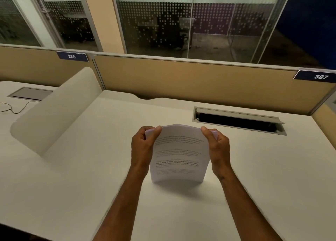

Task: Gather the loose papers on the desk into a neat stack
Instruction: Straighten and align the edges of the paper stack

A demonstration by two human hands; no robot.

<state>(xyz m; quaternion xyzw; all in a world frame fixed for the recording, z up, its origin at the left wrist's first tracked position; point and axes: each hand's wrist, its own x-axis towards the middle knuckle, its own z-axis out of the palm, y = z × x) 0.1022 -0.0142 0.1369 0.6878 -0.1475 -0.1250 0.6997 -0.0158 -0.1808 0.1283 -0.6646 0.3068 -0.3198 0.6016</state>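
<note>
The person held the papers upright between both hands, just below the middle of the view, with the bottom edge resting on the desk. The left hand clasped the sheets at 9 o'clock and the right hand clasped them at 3 o'clock, both near the top corners. The long axis stood from 6 to 12 o'clock, so both hands were equally near. The sheets bowed slightly. The next move was probably to tap the bottom edge down.
</note>
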